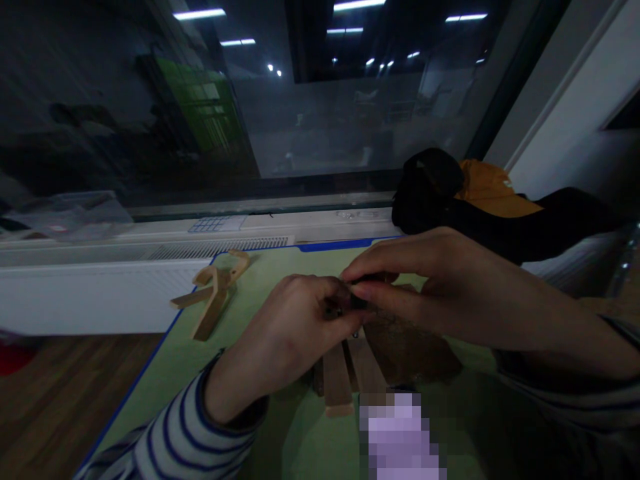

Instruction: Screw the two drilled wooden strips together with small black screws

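My left hand (293, 330) and my right hand (425, 287) meet above the green table, both with fingers closed in a pinch. Between the fingertips is a small dark piece (358, 300), too dim and covered to name. Just below it, partly hidden by my left hand, lie two pale flat wooden strips (339, 383) side by side; a small shiny metal spot shows near the upper end of one. A dark brown flat piece (420, 350) lies under my right hand.
Shaped wooden pieces (215, 297) lie joined or stacked at the table's left edge. A blurred-out purple patch (403, 437) covers something in front. Beyond the green table (270, 267) are a radiator (125, 293), a window sill, a dark heap with an orange cap (493, 187), and a clear plastic bag (75, 217).
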Available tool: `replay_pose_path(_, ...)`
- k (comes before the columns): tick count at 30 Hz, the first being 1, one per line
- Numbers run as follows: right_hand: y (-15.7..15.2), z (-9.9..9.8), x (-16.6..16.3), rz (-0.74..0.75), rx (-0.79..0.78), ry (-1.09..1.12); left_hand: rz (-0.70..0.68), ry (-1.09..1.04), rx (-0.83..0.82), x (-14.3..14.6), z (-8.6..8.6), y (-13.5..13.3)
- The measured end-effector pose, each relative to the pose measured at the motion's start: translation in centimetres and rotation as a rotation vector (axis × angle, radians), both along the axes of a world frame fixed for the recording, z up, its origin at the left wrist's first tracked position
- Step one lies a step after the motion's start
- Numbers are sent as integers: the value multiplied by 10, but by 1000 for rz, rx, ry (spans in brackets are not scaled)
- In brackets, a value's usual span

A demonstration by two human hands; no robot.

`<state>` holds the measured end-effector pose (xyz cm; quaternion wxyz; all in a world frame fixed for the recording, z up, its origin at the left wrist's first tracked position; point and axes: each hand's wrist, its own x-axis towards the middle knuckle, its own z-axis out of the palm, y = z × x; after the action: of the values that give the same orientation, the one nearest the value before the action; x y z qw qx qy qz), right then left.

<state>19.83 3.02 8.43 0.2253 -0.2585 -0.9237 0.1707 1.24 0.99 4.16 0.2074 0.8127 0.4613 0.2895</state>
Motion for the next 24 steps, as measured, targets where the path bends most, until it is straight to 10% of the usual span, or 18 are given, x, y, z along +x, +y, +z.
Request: replay_pose_path(24, 3, -5, -2, -47, 53, 38, -33, -85, -150, -1, 0, -1)
